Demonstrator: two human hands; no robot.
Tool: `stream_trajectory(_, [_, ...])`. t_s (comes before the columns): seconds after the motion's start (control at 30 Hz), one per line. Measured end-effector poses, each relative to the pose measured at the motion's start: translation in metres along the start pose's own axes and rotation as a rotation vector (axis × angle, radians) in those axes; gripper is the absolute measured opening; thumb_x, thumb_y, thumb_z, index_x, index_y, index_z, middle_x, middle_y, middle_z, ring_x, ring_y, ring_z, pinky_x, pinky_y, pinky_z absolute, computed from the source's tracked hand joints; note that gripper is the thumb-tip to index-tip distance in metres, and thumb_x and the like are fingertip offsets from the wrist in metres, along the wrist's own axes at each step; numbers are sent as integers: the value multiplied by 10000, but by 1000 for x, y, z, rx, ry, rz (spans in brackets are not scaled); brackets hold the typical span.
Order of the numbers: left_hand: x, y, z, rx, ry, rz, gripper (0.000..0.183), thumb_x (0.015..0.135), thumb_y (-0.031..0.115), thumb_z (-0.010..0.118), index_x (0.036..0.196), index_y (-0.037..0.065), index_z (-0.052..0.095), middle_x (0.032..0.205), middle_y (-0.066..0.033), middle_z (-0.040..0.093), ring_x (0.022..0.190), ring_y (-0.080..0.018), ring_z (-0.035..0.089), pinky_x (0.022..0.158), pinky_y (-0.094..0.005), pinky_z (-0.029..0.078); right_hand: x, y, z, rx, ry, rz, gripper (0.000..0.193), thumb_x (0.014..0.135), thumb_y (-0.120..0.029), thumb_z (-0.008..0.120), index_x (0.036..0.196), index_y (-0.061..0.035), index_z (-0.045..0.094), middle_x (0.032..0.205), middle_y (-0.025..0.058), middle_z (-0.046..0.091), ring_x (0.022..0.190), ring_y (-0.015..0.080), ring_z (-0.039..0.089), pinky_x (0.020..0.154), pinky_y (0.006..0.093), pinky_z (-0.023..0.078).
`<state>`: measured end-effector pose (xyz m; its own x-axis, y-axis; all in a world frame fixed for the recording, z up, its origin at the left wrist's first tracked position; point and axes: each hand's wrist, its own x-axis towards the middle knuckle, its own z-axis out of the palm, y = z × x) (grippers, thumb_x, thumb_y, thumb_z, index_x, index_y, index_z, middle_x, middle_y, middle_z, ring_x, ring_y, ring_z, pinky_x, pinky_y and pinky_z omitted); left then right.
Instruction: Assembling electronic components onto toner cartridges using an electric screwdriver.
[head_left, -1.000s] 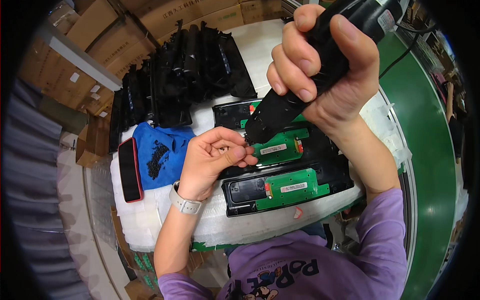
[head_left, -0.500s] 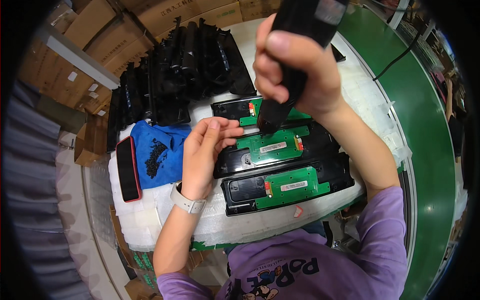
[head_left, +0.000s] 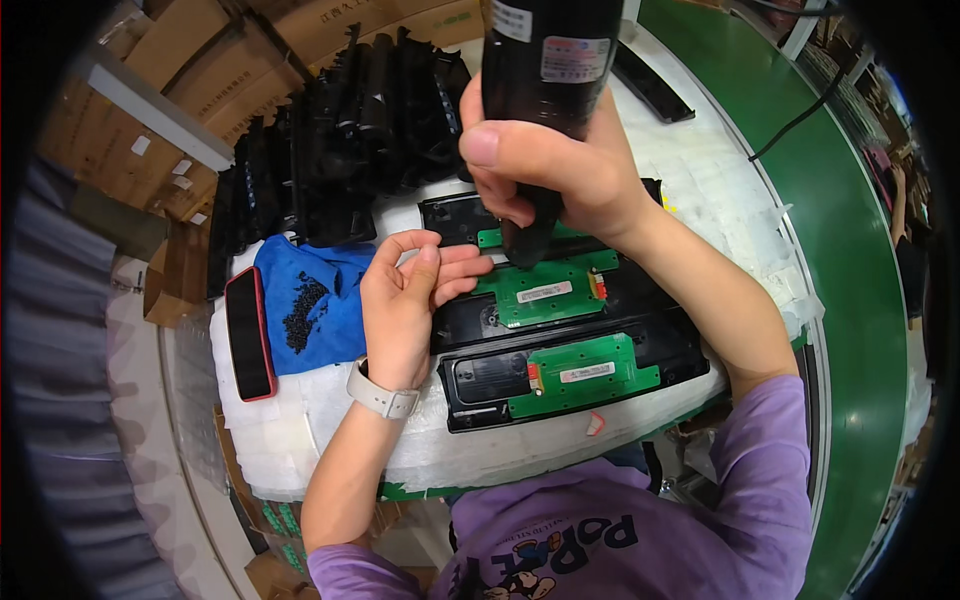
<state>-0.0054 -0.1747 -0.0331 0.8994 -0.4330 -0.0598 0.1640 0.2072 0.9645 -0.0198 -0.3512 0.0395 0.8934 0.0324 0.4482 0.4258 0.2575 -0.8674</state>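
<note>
Since the earliest view, the black tool [head_left: 545, 90] had swung from leaning toward one or two o'clock to nearly twelve, its tip now by the upper edge of the middle green board [head_left: 545, 292]. The right hand [head_left: 550, 170] gripped it firmly; the left hand [head_left: 405, 285], at the board's nine o'clock, brought thumb and forefinger together, though I couldn't tell whether anything sat between them. It looked like fastening work along that edge; the next move called for a squarely seated tip.
</note>
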Motion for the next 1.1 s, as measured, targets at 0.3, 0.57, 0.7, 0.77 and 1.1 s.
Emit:
stream_trajectory(0.3, [2, 4, -4, 28, -101, -162, 198, 941, 205, 453, 942, 20, 521, 531, 10, 445, 404, -51, 316, 370, -190, 231, 2, -4, 6, -58, -36, 15, 238, 704, -159, 700, 616, -26, 523, 482, 21, 498, 389, 84, 471, 367, 225, 343])
stream_trajectory(0.57, [0, 4, 3, 144, -240, -168, 115, 902, 102, 508, 959, 4, 527, 697, -62, 595, 480, -55, 424, 436, -172, 307, 2, -6, 5, -84, -157, 16, 238, 679, -169, 716, 626, -18, 539, 508, 8, 507, 430, 67, 466, 401, 221, 356])
stream_trajectory(0.7, [0, 5, 4, 158, -279, -163, 125, 895, 108, 529, 940, -8, 528, 727, -80, 616, 495, -70, 480, 450, -173, 350, 6, -4, 8, -84, -220, 22, 226, 662, -151, 721, 643, -12, 543, 540, -7, 518, 469, 56, 465, 435, 211, 373])
stream_trajectory(0.77, [0, 5, 4, 115, -244, -186, 121, 881, 98, 552, 918, -16, 533, 746, -102, 632, 537, -99, 562, 482, -177, 420, 8, -3, 5, -56, -220, 119, 221, 663, -144, 716, 643, -15, 538, 533, 6, 521, 443, 65, 477, 416, 218, 379])
stream_trajectory(1.1, [-2, 3, 3, 123, -251, -222, 106, 863, 86, 578, 856, -19, 568, 718, -107, 636, 539, -129, 605, 482, -197, 470, 2, 3, 6, -154, -161, -155, 263, 663, -188, 732, 658, -24, 527, 560, -30, 491, 530, 38, 448, 479, 216, 363])
